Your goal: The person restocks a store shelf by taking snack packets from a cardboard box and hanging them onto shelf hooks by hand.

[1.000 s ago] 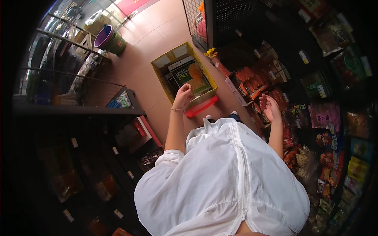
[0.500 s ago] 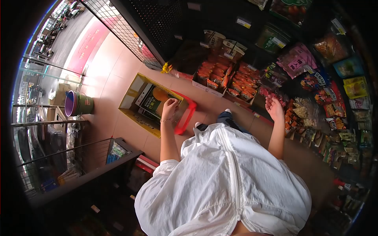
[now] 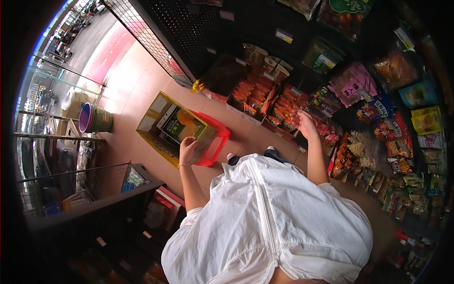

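Note:
My left hand (image 3: 188, 150) hangs in front of the near side of an open yellow cardboard box (image 3: 150, 140), its fingers curled together and nothing showing in them. Inside that box a dark packet with a mango picture (image 3: 186, 121) is visible. The box sits by a red plastic stool or stand (image 3: 218, 137), partly hidden behind it. My right hand (image 3: 305, 124) is held out with its fingers apart, holding nothing. It appears nearest to a carton of orange snack packets (image 3: 285, 110); whether it touches them I cannot tell.
Shelves of bagged snacks (image 3: 395, 125) run along the right. Another carton of orange packets (image 3: 253, 99) stands at the shelf's front. At left are nested buckets (image 3: 97, 119) and a wire rack (image 3: 101, 182). A mesh panel (image 3: 146, 40) borders the bright doorway.
The view has shifted slightly. My left hand has moved left and down relative to the box, still curled. My right hand has moved left and stays open.

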Demonstrator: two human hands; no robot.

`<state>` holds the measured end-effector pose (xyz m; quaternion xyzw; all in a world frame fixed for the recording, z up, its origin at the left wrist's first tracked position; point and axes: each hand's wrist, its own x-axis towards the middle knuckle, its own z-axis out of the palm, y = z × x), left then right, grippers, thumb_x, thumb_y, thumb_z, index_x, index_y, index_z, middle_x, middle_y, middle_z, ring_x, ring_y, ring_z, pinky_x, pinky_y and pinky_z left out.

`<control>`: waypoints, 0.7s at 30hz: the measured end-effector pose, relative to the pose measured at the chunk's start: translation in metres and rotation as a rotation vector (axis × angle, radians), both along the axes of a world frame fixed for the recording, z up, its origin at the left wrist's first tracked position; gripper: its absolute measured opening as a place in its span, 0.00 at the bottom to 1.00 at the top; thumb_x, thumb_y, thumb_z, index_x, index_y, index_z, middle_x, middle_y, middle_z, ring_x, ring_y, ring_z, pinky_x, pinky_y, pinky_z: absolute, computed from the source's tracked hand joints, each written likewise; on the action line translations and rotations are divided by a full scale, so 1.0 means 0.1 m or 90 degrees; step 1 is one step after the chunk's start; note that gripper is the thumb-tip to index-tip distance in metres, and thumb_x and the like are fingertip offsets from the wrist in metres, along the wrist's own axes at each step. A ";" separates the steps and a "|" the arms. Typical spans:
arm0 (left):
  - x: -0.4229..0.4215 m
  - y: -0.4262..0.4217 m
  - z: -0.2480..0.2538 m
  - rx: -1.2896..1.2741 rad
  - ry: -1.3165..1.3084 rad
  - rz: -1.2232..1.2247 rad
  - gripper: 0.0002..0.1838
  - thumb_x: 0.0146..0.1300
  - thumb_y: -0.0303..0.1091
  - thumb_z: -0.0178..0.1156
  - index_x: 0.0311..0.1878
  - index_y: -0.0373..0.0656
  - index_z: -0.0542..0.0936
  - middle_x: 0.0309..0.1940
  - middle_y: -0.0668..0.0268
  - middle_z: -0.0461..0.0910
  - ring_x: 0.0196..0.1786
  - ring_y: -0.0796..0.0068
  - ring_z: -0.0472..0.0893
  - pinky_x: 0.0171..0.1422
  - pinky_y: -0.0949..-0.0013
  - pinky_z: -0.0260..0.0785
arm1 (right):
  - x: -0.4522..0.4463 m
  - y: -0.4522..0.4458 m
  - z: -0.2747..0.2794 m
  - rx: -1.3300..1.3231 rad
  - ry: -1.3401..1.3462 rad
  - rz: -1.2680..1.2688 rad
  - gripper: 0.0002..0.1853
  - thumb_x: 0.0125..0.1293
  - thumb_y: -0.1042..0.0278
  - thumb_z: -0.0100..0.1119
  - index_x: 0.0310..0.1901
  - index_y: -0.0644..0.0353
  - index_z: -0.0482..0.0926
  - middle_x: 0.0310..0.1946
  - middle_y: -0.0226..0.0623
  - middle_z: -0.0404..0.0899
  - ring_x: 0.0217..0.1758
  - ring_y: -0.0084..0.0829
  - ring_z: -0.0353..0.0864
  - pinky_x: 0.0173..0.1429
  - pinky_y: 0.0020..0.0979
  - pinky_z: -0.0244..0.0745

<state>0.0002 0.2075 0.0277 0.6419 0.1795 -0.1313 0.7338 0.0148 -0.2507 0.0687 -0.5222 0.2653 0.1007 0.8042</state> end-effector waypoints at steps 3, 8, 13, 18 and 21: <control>-0.12 -0.18 0.06 0.035 0.019 0.051 0.05 0.52 0.20 0.51 0.33 0.40 0.70 0.22 0.73 0.68 0.21 0.86 0.66 0.22 0.83 0.55 | 0.06 -0.21 -0.04 0.008 -0.009 0.037 0.10 0.61 0.68 0.42 0.40 0.59 0.71 0.33 0.32 0.76 0.33 0.22 0.74 0.37 0.25 0.69; -0.21 -0.56 0.03 -0.053 -0.008 0.043 0.06 0.52 0.22 0.52 0.33 0.42 0.71 0.23 0.74 0.69 0.24 0.86 0.68 0.24 0.83 0.58 | 0.06 -0.74 -0.17 0.013 0.001 0.037 0.10 0.60 0.68 0.42 0.40 0.58 0.71 0.33 0.31 0.76 0.34 0.22 0.74 0.37 0.24 0.69; -0.28 -1.16 0.20 -0.010 0.013 0.070 0.07 0.50 0.21 0.53 0.34 0.40 0.72 0.26 0.71 0.73 0.26 0.84 0.71 0.27 0.82 0.63 | 0.33 -1.39 -0.22 0.046 -0.005 0.003 0.10 0.60 0.67 0.44 0.41 0.56 0.71 0.34 0.30 0.75 0.35 0.22 0.73 0.39 0.25 0.69; -0.45 -1.43 0.12 -0.005 -0.002 0.020 0.07 0.51 0.22 0.53 0.35 0.39 0.73 0.27 0.70 0.74 0.27 0.83 0.73 0.29 0.82 0.64 | 1.03 -1.91 -0.04 -0.073 -0.162 -0.120 0.22 0.56 0.71 0.49 0.54 0.49 0.61 0.50 0.33 0.66 0.39 0.23 0.71 0.41 0.27 0.68; -0.62 -1.55 0.10 0.002 -0.010 0.082 0.07 0.51 0.23 0.53 0.35 0.40 0.73 0.27 0.70 0.74 0.28 0.84 0.73 0.29 0.83 0.65 | 1.42 -2.09 0.16 -0.181 -0.240 -0.138 0.33 0.55 0.73 0.52 0.61 0.49 0.49 0.61 0.38 0.49 0.54 0.29 0.61 0.44 0.28 0.66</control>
